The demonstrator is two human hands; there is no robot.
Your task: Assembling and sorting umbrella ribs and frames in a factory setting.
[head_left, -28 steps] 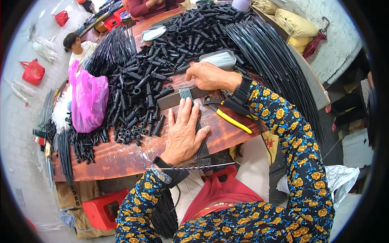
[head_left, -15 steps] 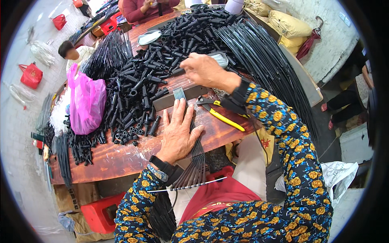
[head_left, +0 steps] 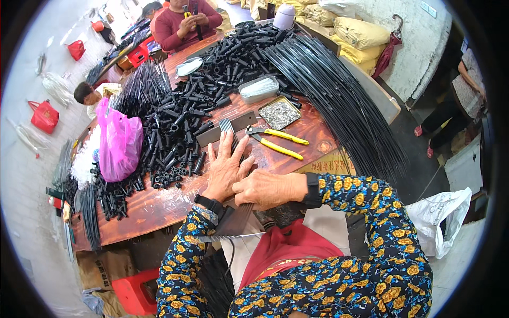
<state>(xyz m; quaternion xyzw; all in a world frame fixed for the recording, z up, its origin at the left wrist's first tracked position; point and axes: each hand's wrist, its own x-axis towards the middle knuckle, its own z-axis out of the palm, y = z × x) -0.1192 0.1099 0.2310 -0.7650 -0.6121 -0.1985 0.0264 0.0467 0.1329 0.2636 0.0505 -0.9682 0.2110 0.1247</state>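
A flat row of thin black rods (head_left: 229, 127) lies across the wooden table (head_left: 159, 206) and runs over its near edge toward my lap. My left hand (head_left: 225, 167) rests flat on these rods with its fingers spread. My right hand (head_left: 265, 188) sits just beside it at the table's edge, fingers curled over the same rods. The far ends of the rods lie on a dark flat bar (head_left: 212, 135). Yellow-handled pliers (head_left: 281, 142) lie just right of my hands.
A heap of short black tubes (head_left: 196, 100) fills the table's middle, and long black rods (head_left: 339, 100) fan out on the right. Nearby are a metal tray of small parts (head_left: 279, 112), a clear box (head_left: 258, 87) and a pink bag (head_left: 119, 140). A person in red (head_left: 185, 24) sits opposite.
My right hand has come back from the far end of the rods to the table's near edge, beside my left hand. My left hand has stayed flat on the rods.
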